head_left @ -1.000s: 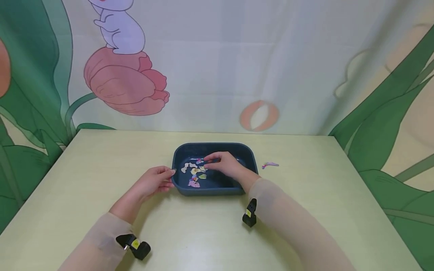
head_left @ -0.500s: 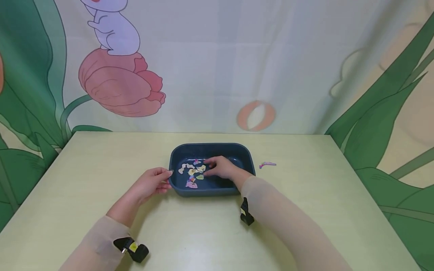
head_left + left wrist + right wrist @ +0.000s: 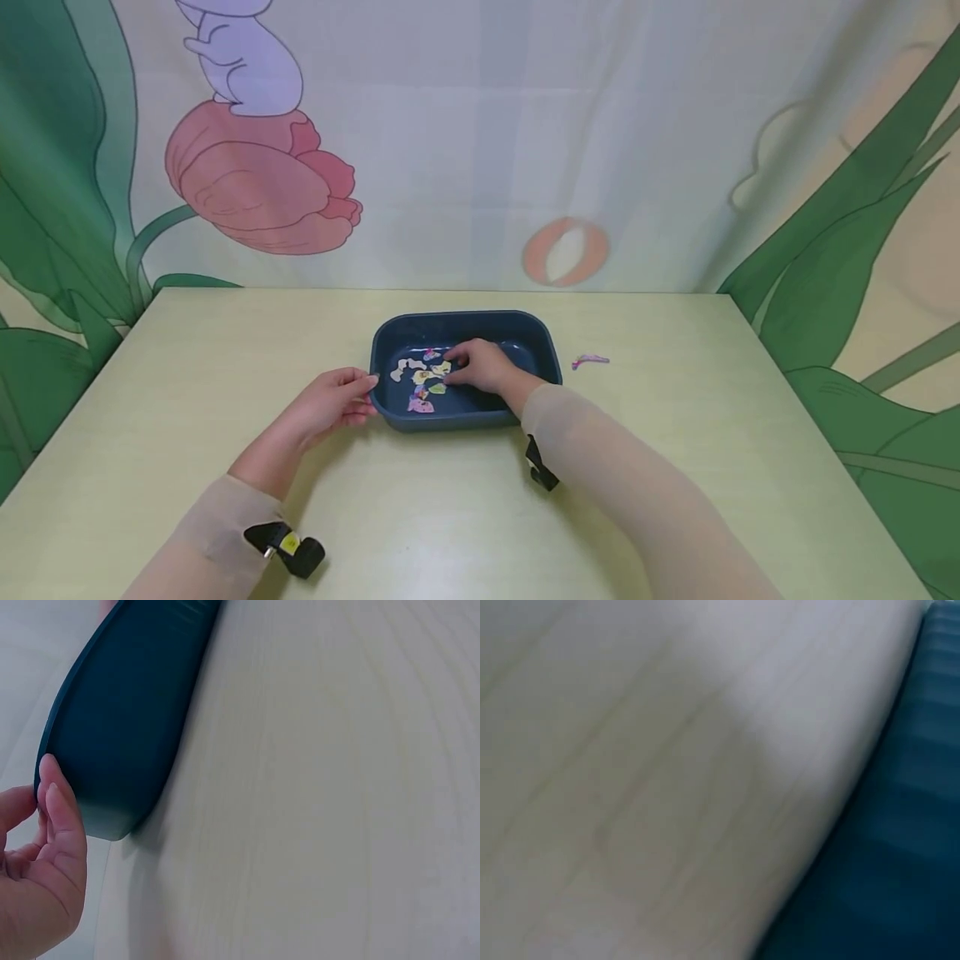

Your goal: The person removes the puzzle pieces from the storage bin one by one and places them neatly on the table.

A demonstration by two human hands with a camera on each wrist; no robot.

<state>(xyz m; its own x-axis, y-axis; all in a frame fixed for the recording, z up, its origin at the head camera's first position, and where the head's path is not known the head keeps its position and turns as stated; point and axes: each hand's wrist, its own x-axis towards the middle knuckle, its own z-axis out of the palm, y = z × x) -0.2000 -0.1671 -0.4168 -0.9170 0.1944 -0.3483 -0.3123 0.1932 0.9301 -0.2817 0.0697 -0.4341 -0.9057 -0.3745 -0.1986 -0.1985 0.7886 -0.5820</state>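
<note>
A dark blue rectangular tray point(image 3: 465, 423) stands on the table, holding several small flat colourful pieces on its left side. Among them are a white wavy piece point(image 3: 397, 373), a pink one point(image 3: 422, 407) and a pale green one point(image 3: 437, 388). My left hand point(image 3: 335, 402) pinches the tray's left rim between thumb and fingers; the left wrist view shows this hand point(image 3: 52, 870) at the tray's end wall point(image 3: 124, 727). My right hand point(image 3: 483, 367) reaches inside the tray, thumb and fingers apart, fingertips right at a yellowish piece point(image 3: 441, 367).
A thin pink and purple piece point(image 3: 591, 361) lies on the pale wooden table point(image 3: 420, 517) to the right of the tray. Behind the table hangs a printed curtain point(image 3: 450, 167). The right wrist view shows mostly tabletop and the tray's side point(image 3: 900, 847).
My right hand has moved lower into the tray and slightly left, toward the yellowish piece. My left hand keeps its grip on the rim. The head view has shifted a little.
</note>
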